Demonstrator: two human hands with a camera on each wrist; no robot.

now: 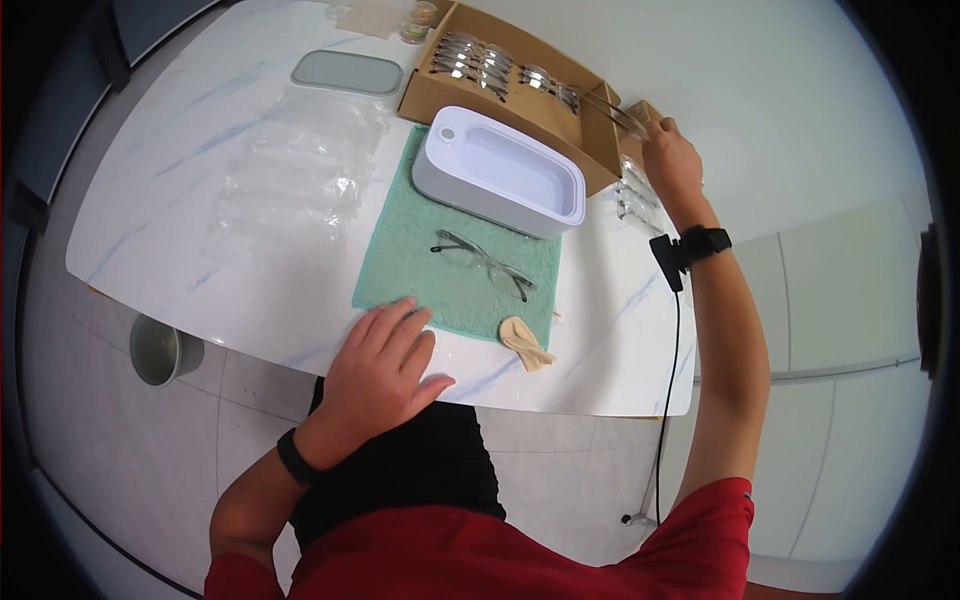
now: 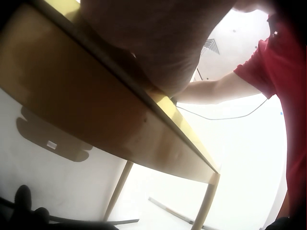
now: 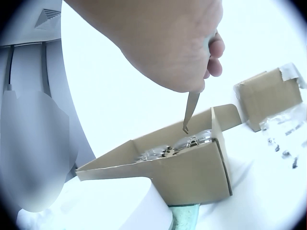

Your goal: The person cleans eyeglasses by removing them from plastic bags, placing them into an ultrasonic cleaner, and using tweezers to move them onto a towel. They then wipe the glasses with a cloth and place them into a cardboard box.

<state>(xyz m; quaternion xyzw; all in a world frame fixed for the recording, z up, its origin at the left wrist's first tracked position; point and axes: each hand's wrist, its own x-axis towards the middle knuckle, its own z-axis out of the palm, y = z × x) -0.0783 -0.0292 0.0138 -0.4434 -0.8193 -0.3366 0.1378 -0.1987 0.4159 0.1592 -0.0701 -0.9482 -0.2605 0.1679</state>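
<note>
My right hand [image 1: 672, 165] grips a pair of metal tweezers [image 3: 192, 110], whose tips hang over the right end of an open cardboard box [image 3: 192, 177]. Inside the box, stacked eyeglasses [image 1: 475, 65] stand at the left, with more glasses [image 1: 545, 82] below the tweezers. The fingers of my left hand [image 1: 380, 370] lie relaxed at the near edge of a green cloth [image 1: 395, 270], holding nothing. One pair of clear glasses [image 1: 485, 265] lies on that cloth, in front of a white oblong tub [image 1: 480, 205] resembling an ultrasonic cleaner.
A crumpled beige cloth [image 1: 525, 343] lies near the table's front edge. Clear plastic bags [image 1: 290, 180] and a grey oblong lid [image 1: 347, 73] are at the left. More glasses [image 1: 637, 195] lie right of the box. A bin [image 1: 155, 350] stands on the floor.
</note>
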